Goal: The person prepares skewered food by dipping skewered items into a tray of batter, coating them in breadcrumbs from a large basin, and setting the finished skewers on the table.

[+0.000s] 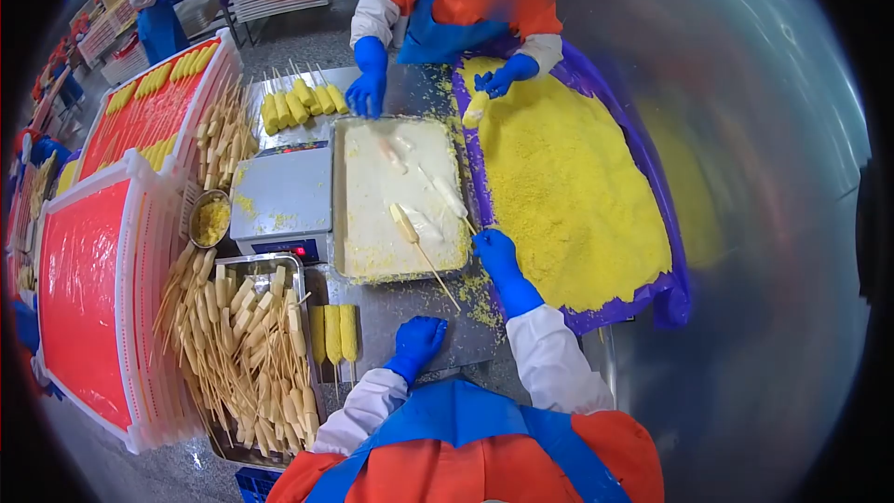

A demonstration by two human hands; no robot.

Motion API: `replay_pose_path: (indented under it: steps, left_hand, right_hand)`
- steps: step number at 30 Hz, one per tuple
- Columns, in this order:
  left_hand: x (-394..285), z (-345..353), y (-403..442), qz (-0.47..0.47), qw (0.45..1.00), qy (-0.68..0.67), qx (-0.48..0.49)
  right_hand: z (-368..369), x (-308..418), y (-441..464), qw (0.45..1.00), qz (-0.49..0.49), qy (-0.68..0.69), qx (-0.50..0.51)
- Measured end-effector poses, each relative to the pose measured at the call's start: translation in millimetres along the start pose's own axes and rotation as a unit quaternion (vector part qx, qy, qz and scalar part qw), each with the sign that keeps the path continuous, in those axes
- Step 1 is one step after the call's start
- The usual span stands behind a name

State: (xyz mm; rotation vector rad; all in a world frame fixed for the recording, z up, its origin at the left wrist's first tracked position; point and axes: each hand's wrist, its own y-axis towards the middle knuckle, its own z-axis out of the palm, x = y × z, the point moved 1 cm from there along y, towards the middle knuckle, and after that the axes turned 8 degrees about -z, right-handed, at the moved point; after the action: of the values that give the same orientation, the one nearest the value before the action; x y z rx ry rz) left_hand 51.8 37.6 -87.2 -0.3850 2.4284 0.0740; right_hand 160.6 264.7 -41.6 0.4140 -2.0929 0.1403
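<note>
My right hand [501, 265] is closed at the right edge of the batter tray [346, 269], pinching the stick of a white-coated skewer [449, 196] that lies in the batter. My left hand [419, 343] is curled into a fist on the metal table in front of me, with nothing visible in it. A partly coated skewer [404, 223] rests in the tray, its stick hanging over the near edge. Other pieces in the batter are mostly submerged. To the right of my right hand spreads a heap of yellow crumbs [577, 196] on a purple sheet [678, 300].
A metal tray [300, 270] of uncoated skewers stands left, beside several yellow-crumbed skewers [333, 333]. A scale [281, 191] and a bowl of crumbs [210, 221] are behind it. Across the table, a co-worker's gloved hand [510, 74] holds a crumbed piece. Stacked red-lined trays [88, 298] stand far left.
</note>
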Motion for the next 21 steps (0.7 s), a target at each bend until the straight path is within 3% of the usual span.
replay_pose_path:
  steps: [4,7,9,10,16,18,20,21]
  left_hand:
    - [6.6,5.8,-3.4,0.017,0.998,-0.025,-0.061]
    - [5.3,5.7,-3.0,0.010,0.999,-0.020,-0.042]
    - [2.2,5.9,-4.2,0.007,0.999,-0.008,-0.041]
    - [0.5,6.2,-3.3,-0.003,0.999,0.006,-0.046]
    - [-3.5,17.3,-3.9,-0.003,0.995,0.050,-0.090]
    - [-9.4,19.1,-4.5,-0.016,0.994,0.084,-0.074]
    - [-14.8,19.2,-3.2,-0.032,0.990,0.123,-0.063]
    - [-15.3,21.1,-2.2,-0.032,0.989,0.131,-0.066]
  right_hand:
    - [-26.2,-18.0,-82.5,0.997,0.074,0.001,0.011]
    - [-63.9,-28.4,-154.2,0.997,0.067,0.032,0.007]
    - [-92.8,-11.8,-179.2,0.984,0.039,0.158,-0.074]
    - [-110.9,-10.3,-179.3,0.983,0.040,0.159,-0.079]
    - [-240.3,-34.6,-99.4,0.996,-0.034,-0.014,-0.085]
    - [-261.3,-66.4,-60.3,0.944,-0.070,-0.319,-0.048]
    - [-277.0,-104.3,-14.4,0.941,-0.005,-0.335,0.047]
    - [-284.3,-115.0,4.2,0.944,-0.007,-0.327,0.047]
